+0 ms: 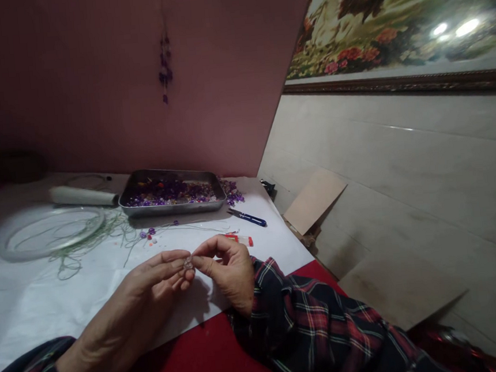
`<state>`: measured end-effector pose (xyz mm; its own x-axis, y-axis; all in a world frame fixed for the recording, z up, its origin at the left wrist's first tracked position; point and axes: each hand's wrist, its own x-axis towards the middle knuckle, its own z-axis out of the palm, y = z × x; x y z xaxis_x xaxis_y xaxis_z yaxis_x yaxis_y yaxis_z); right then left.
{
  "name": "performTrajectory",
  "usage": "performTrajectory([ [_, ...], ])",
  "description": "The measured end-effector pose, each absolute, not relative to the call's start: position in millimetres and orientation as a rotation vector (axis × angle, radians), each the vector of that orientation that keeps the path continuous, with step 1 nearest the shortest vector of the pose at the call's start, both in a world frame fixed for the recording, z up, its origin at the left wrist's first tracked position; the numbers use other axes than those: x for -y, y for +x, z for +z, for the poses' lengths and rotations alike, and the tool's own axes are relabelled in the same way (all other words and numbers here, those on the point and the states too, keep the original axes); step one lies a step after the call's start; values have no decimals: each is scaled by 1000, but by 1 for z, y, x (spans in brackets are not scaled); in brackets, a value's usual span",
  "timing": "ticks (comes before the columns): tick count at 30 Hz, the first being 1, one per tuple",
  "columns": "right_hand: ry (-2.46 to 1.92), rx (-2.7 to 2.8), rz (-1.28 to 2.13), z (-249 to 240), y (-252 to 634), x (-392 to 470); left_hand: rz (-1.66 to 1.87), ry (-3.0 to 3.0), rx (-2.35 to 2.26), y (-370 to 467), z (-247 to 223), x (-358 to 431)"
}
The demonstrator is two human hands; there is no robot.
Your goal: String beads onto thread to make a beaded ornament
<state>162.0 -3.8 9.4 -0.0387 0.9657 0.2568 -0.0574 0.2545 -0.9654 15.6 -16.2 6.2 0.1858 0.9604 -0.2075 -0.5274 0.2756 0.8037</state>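
My left hand [152, 281] and my right hand [227, 269] meet above the front of the white-covered table. Between their fingertips is a small cluster of clear beads [188, 264], pinched by both. Its far side is hidden by my fingers, and any thread on it is too fine to make out. Just beyond my hands lie a few loose purple and pink beads [148, 234]. A metal tray [176, 209] full of purple, clear and amber beads stands farther back.
Blue-handled thread snips [247, 217] and a small red-capped case [244, 240] lie right of centre. Tangled green thread [70, 262], a coil of clear line [11, 253] and a white cone [81, 196] are at left. A purple bead strand [164, 66] hangs at the back.
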Motion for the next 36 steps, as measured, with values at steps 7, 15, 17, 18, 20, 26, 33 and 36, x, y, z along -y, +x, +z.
performTrajectory([
  [7,-958,1409,967,8,160,11,1144,647,-811,16,12,17],
  [15,-980,1412,852,4,161,7,1240,568,-865,20,18,17],
  [17,-989,1415,863,5,160,8,1236,571,-850,19,16,18],
  [18,-994,1418,870,6,160,9,1230,577,-846,18,14,18],
  [20,-1000,1423,872,7,159,12,1219,598,-840,17,11,18],
  [26,-996,1477,812,8,160,13,1193,636,-822,18,9,18],
  [33,-1000,1486,763,7,162,10,1241,591,-854,20,13,16],
  [36,-1028,1502,754,8,162,11,1251,608,-873,20,10,15],
])
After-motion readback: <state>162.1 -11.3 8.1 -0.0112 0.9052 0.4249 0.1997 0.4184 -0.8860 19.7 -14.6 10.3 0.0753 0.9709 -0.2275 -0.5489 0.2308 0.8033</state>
